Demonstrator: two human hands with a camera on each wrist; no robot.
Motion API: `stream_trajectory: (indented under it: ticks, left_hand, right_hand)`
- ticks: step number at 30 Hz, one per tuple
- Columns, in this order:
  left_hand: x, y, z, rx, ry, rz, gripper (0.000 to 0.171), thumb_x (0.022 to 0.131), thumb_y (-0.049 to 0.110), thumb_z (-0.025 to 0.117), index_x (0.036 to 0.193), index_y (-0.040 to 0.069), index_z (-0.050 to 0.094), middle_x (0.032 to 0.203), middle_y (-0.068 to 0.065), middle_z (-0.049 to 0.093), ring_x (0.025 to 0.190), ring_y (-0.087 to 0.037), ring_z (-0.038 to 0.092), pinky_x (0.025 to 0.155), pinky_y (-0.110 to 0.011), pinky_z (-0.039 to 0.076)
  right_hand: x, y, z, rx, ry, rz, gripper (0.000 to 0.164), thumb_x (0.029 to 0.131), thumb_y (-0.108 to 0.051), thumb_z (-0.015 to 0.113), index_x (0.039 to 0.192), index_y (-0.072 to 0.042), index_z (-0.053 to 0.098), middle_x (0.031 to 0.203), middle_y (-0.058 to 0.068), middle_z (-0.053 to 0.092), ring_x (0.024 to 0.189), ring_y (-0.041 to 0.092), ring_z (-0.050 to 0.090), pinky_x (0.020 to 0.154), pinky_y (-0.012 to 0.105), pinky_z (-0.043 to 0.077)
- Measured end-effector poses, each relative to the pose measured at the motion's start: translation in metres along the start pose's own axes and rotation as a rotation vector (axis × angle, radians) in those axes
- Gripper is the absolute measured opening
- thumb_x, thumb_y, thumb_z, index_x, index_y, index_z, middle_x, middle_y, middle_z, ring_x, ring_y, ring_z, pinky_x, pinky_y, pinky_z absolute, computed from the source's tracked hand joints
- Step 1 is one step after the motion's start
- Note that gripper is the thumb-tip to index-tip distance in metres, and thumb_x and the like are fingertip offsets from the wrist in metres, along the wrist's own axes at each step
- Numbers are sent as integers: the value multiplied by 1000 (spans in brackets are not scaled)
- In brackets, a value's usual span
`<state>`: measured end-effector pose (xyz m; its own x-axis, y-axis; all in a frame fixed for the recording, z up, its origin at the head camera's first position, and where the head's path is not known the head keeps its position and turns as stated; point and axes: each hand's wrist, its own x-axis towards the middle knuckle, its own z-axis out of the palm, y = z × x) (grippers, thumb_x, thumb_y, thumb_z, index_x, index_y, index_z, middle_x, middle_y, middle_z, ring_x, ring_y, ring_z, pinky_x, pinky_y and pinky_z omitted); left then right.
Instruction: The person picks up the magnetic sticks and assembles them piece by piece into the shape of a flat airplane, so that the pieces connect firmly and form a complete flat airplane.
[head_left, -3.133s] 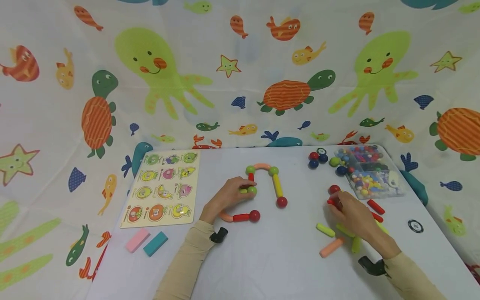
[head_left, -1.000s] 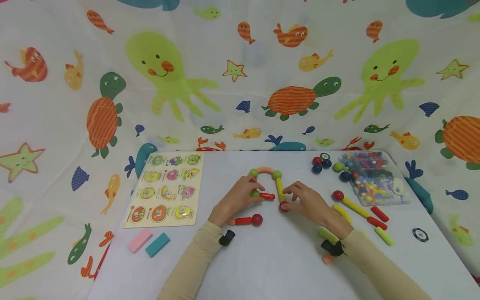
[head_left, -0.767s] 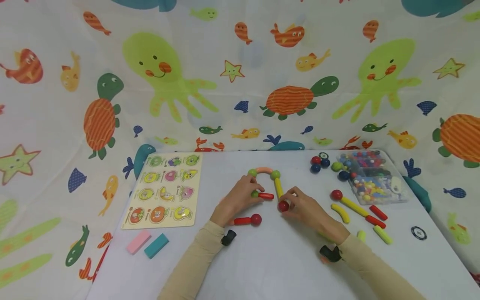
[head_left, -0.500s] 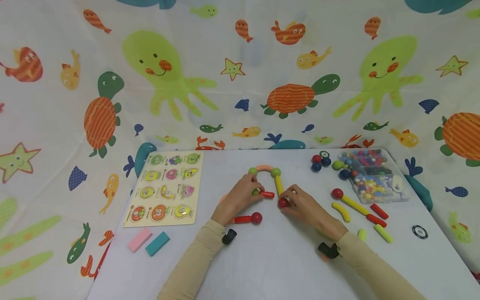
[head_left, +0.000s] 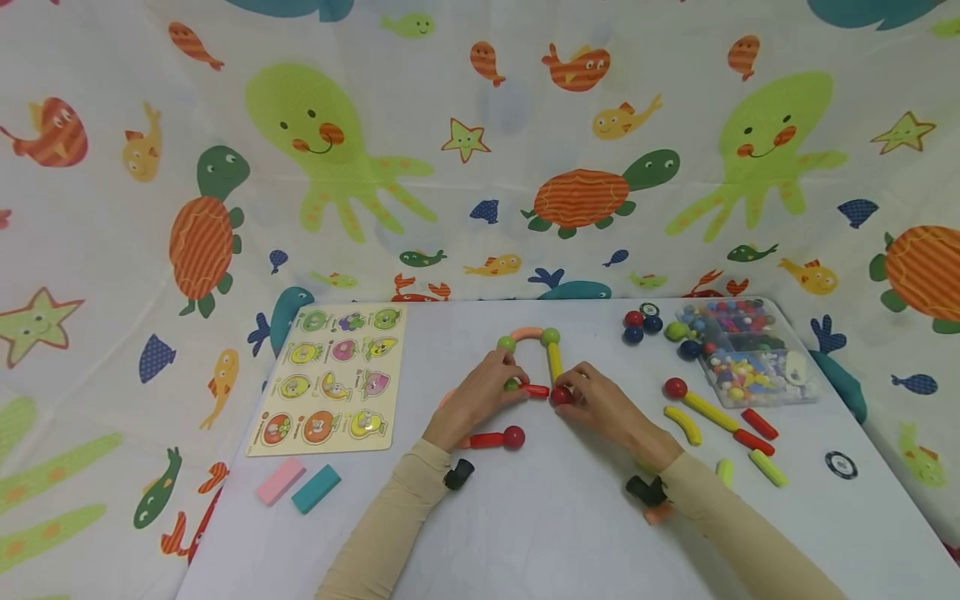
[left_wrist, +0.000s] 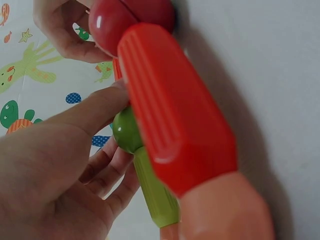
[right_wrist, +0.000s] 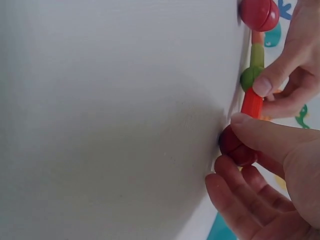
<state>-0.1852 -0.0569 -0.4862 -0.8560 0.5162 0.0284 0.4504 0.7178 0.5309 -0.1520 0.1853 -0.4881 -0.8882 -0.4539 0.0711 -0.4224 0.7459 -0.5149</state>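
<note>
Your left hand (head_left: 480, 395) and right hand (head_left: 602, 406) pinched a rod-and-ball chain (head_left: 527, 332) on the white table (head_left: 517, 533).
A puzzle board (head_left: 296, 451) lay to your left, a bead box (head_left: 772, 402) and loose rods (head_left: 760, 423) to your right; your left hand masked part of the chain. It clamped the green ball (left_wrist: 126, 132) where a short red rod (head_left: 536, 390) began; your right hand gripped the red ball (right_wrist: 232, 143) ending the yellow rod (head_left: 554, 360). The left-wrist view showed a green rod (left_wrist: 154, 187), hidden from the head view. Half a second earlier the red ball stood clear of the short red rod; now they seemed to touch, your right thumb obscuring the join.
</note>
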Motion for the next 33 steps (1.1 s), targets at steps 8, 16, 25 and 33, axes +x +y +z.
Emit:
stream_trajectory:
  ticks: [8,16,25,33]
  left_hand:
    - [-1,-1,0,-14,2,-8,24,92,28,76,114,19,77,114,0,52,108,-15,48,88,-29,48]
    - [-42,5,-10,18,101,31,37,89,31,79,122,16,73,115,-1,59,107,-14,54,90,-29,54]
    - [-99,9,-3,212,42,31,49,85,31,83,128,12,68,112,-4,64,106,-17,56,93,-32,51]
    - [-102,0,-7,226,66,4,30,88,17,79,118,14,73,102,-1,65,100,-17,58,92,-36,47]
  right_hand:
    - [5,1,3,5,8,10,38,86,-19,82,120,-12,67,112,4,60,89,13,60,80,29,56]
    - [5,-1,3,12,0,14,40,86,-20,83,122,-11,67,112,5,60,90,14,61,80,29,57]
    - [8,-1,0,34,37,-10,39,85,-18,83,119,-8,68,109,5,61,88,14,60,79,29,57]
    - [17,-2,6,67,30,15,39,87,-17,82,121,-7,66,109,6,61,88,13,60,78,26,56]
